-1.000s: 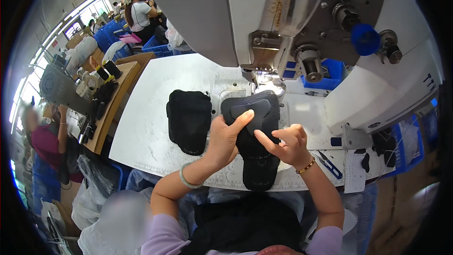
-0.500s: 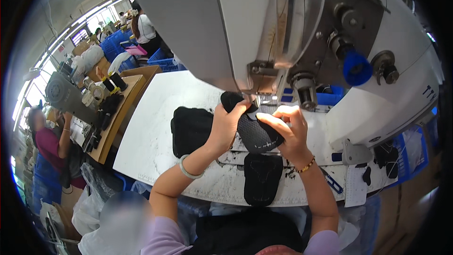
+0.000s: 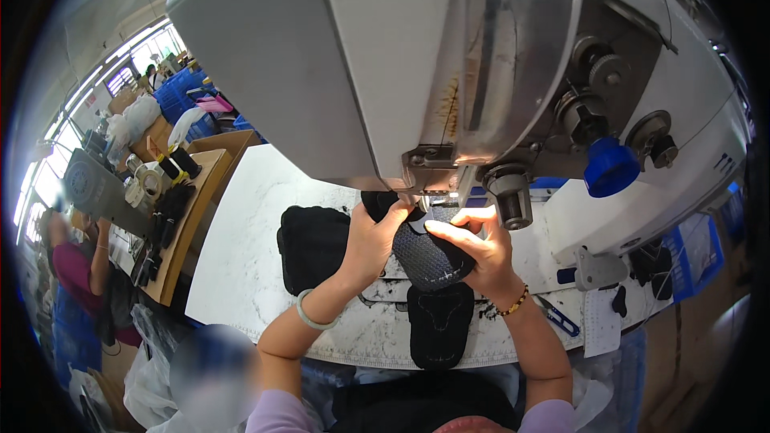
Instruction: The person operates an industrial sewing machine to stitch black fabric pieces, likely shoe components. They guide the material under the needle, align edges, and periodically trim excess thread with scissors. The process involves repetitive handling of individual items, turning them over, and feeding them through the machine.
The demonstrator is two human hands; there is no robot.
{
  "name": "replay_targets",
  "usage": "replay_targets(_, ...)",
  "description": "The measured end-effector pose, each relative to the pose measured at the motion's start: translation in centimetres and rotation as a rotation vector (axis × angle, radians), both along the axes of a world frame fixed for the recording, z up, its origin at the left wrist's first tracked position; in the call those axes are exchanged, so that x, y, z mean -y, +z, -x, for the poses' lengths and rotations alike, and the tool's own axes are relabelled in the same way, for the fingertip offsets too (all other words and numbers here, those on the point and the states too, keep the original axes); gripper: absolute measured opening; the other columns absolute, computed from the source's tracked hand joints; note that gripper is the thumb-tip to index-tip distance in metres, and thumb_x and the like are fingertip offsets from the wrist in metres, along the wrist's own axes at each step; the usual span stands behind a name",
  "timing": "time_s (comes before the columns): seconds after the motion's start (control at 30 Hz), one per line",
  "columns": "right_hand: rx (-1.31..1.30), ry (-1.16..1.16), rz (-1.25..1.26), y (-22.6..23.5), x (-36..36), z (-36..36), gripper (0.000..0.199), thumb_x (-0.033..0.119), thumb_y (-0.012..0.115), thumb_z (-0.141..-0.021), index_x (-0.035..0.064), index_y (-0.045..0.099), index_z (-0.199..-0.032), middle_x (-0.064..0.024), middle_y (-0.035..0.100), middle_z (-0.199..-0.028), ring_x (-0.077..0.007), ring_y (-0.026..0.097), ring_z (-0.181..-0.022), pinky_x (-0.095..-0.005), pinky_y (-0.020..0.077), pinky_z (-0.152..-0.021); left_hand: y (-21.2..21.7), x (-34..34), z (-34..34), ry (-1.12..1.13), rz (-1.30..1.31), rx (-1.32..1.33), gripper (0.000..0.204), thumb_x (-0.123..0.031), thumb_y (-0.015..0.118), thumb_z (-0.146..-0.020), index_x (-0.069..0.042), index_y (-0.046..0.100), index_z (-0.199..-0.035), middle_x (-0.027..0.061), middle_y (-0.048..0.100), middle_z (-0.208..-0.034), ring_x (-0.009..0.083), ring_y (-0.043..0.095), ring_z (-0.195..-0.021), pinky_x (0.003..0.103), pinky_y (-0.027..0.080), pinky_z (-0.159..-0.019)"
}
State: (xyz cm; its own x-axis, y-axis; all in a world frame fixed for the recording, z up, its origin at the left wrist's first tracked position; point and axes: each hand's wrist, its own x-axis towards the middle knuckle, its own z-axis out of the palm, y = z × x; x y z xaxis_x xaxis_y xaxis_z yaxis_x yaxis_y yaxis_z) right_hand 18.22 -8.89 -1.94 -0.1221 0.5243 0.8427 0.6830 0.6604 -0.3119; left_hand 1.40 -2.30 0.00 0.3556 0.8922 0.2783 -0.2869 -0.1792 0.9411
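Note:
My left hand [image 3: 370,242] pinches the left side of a dark grey textured fabric piece [image 3: 431,263], thumb and fingers closed on it. On the right side my right hand [image 3: 488,255] grips the same piece, its thumb and forefinger near a pale curved area. The piece's far edge lies under the needle area of a large white sewing machine [image 3: 361,72]; the exact contact there is hidden by fingers and metal parts. A pile of black fabric pieces [image 3: 313,248] is left of my left hand. Nearer to me, a black piece with a stitched outline [image 3: 439,327] lies at the table edge.
Blue-handled thread snips [image 3: 559,317] and a white paper sheet [image 3: 601,322] lie right on the white table [image 3: 241,273]. A blue dial [image 3: 611,167] juts from the machine. Leftward, another person [image 3: 76,273] sits at a second machine. Blue crates [image 3: 178,96] stand farther back.
The view has shifted, so the machine head appears larger and lower. The fabric piece has turned slightly, and both hands keep their hold on it.

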Motion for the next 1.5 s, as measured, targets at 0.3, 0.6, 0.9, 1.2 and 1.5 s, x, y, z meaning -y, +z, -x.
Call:
replay_targets(0.3,-0.153,0.123,0.105,-0.6,-0.4,-0.4,0.040,0.009,0.078,-0.066,0.0063,0.070,-0.105,-0.0015,0.061,-0.081,-0.0146,0.058,-0.076,-0.0273,0.0477,-0.072,1.9,1.0,1.0,-0.095,-0.052,-0.200,0.014,-0.012,0.055,-0.089,0.001,0.059,-0.094,0.0035,0.062,-0.090,0.0095,0.056,-0.086,0.025,0.045,-0.079)
replay_targets(0.6,0.147,-0.241,-0.068,-0.4,0.5,1.1,0.045,0.014,0.068,-0.064,0.0157,0.070,-0.109,-0.0026,0.051,-0.092,-0.0198,0.051,-0.080,-0.0322,0.0433,-0.069,1.1,-1.1,1.1,-0.274,0.259,0.069,0.014,-0.005,0.056,-0.088,0.000,0.060,-0.100,0.0037,0.060,-0.097,0.0105,0.057,-0.091,0.025,0.045,-0.083)
replay_targets(0.9,0.220,-0.301,-0.186,-1.7,1.0,0.7,0.049,0.002,0.057,-0.060,0.0141,0.070,-0.106,-0.0025,0.055,-0.098,-0.0198,0.052,-0.084,-0.0346,0.0423,-0.072,0.0,-1.3,0.9,-0.193,0.218,0.100,0.016,-0.005,0.058,-0.089,0.001,0.059,-0.104,0.0050,0.061,-0.100,0.0105,0.058,-0.092,0.026,0.046,-0.083)
replay_targets(1.2,0.265,-0.324,-0.206,-1.2,0.8,0.5,0.045,0.004,0.065,-0.068,0.0232,0.069,-0.108,-0.0001,0.039,-0.082,-0.0188,0.043,-0.070,-0.0327,0.0390,-0.061,-0.1,-1.1,0.8,-0.166,0.263,0.098,0.013,-0.005,0.056,-0.089,0.004,0.062,-0.097,0.0069,0.064,-0.094,0.0098,0.060,-0.082,0.023,0.050,-0.066)
replay_targets(1.5,0.153,-0.244,-0.141,-1.5,0.4,-1.0,0.045,-0.003,0.054,-0.063,0.0116,0.071,-0.102,-0.0060,0.061,-0.097,-0.0175,0.058,-0.070,-0.0292,0.0469,-0.061,-0.3,0.1,0.3,-0.040,0.078,0.012,0.015,-0.012,0.055,-0.091,0.000,0.062,-0.098,0.0029,0.062,-0.083,0.0057,0.054,-0.057,0.019,0.040,-0.040)
